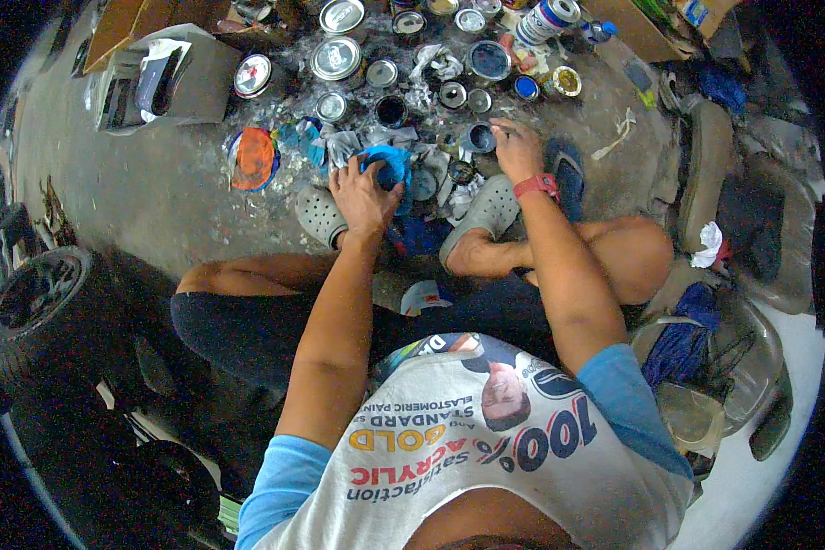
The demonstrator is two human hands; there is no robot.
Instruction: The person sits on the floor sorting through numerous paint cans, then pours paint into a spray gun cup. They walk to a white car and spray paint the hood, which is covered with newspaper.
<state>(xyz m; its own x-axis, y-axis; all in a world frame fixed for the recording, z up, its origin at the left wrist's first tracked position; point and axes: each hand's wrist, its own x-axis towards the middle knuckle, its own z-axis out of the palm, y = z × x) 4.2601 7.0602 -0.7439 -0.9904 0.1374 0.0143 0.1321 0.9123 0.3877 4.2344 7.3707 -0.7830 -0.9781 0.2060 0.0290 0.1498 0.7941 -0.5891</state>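
Observation:
My left hand (365, 192) has curled fingers on a crumpled blue cloth (391, 166) in the middle of the floor, between the grey clogs (484, 213) on my feet. To its right, my right hand (518, 151) grips a small dark-topped can (479, 137) by its side. Crumpled white rags (344, 147) and a smaller dark tin (460, 171) lie between and around my hands. A round lid smeared orange (253, 158) lies on the floor at left.
Many paint cans and lids (337, 58) crowd the far floor (183, 183). A box (197, 82) stands at upper left, cardboard (642, 23) at upper right. A car wheel (38, 295) is at left; a blue flip-flop (566, 179) and grey seat-like plastic items (742, 367) are at right.

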